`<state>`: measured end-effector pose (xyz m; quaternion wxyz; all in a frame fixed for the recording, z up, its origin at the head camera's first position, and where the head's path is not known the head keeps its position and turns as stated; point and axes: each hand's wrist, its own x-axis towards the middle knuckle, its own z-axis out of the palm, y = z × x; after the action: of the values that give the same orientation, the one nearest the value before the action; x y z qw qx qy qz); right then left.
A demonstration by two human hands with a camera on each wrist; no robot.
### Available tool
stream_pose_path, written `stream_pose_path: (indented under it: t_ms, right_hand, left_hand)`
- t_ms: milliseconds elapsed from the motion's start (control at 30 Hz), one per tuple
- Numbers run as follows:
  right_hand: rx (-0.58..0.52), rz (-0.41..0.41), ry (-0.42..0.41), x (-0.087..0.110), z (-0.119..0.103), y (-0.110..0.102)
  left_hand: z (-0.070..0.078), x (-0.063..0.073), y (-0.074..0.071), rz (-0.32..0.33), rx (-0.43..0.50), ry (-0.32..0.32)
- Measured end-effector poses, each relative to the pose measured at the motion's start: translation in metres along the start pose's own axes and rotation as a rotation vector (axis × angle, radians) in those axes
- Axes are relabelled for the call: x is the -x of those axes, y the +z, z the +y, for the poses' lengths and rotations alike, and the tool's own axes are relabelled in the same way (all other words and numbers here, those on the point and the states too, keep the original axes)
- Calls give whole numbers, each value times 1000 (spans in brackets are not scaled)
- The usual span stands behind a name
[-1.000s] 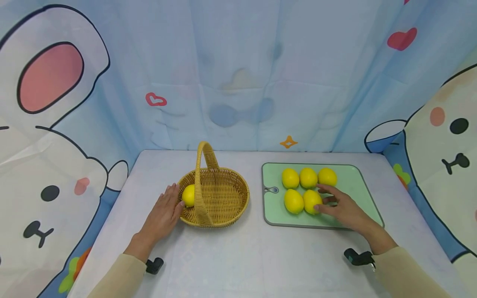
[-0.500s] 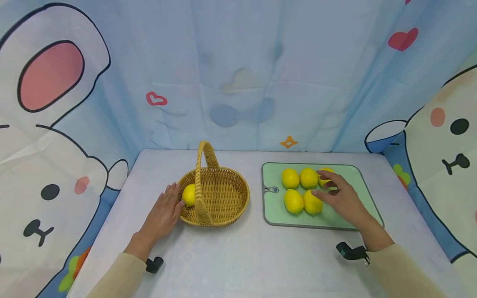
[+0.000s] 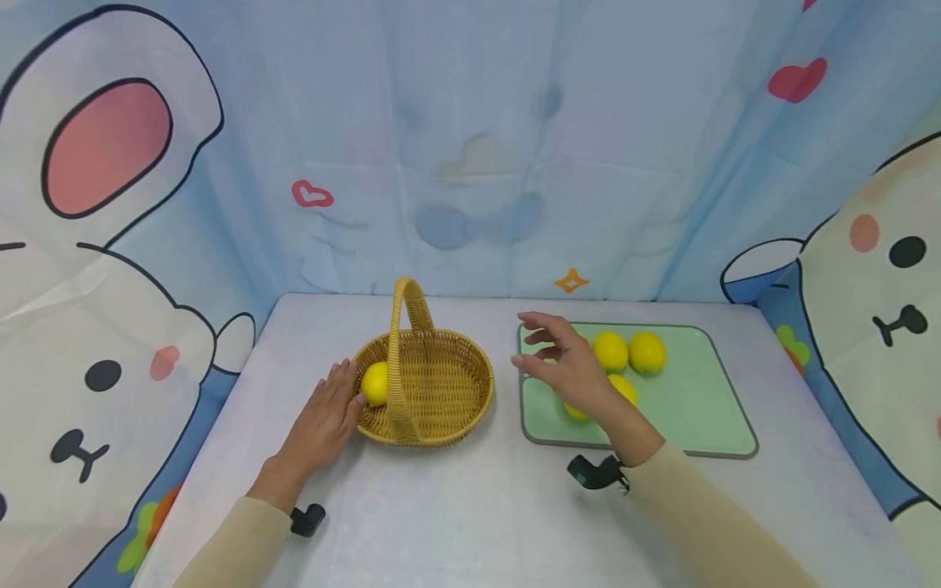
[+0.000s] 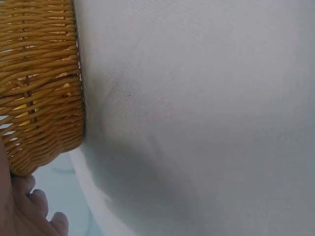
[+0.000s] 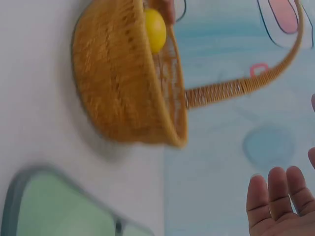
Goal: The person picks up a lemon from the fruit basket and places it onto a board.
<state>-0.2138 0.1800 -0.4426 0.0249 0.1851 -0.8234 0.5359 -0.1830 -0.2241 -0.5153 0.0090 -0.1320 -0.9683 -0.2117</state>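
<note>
A woven wicker basket (image 3: 444, 392) with a tall arched handle stands left of centre, holding one yellow lemon (image 3: 374, 384) at its left end. My left hand (image 3: 323, 420) rests with straight fingers along the basket's left side; its fingertips show past the weave in the left wrist view. Over the left part of a green cutting board (image 3: 691, 408) is my right hand (image 3: 562, 359), thumb and fingers spread apart with nothing between them. Two lemons at the back of the board show whole, including the rightmost lemon (image 3: 648, 353); others lie partly hidden under the right hand.
The table (image 3: 470, 514) has a white cloth. Behind it hangs a blue curtain (image 3: 470, 122) printed with cartoon animals, and the basket's handle rises well above its rim. A black wrist camera (image 3: 595, 472) sticks out below the right wrist.
My right hand has moved left from the lemons on the right of the group to the board's left edge, carrying nothing. The left hand and basket stay in place.
</note>
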Motion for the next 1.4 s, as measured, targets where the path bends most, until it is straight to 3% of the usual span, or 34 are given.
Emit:
stream_pose_path:
  t_ms: [133, 333, 600, 767, 933, 1033, 1400]
  right_hand:
    - [-76, -61, 21, -22, -10, 35]
    - [-161, -153, 133, -50, -20, 90]
    - [-153, -314, 191, -85, -31, 140]
    - [-73, -417, 180, -100, -27, 157]
    - [0, -503, 102, -104, -19, 167]
    - [-14, -518, 78, -103, -15, 172]
    - [1, -525, 114, -99, -10, 188]
  left_hand:
    - [-2, -1, -1, -6, 8, -8]
    - [-4, -2, -1, -1, -11, 7]
    - [-8, -3, -6, -47, 45, 1]
    - [-12, -3, -3, -56, 91, -5]
    - [-14, -1, -1, -49, 106, -13]
    - [-14, -1, 0, -40, 106, -6]
    - [-15, 0, 0, -31, 103, -3]
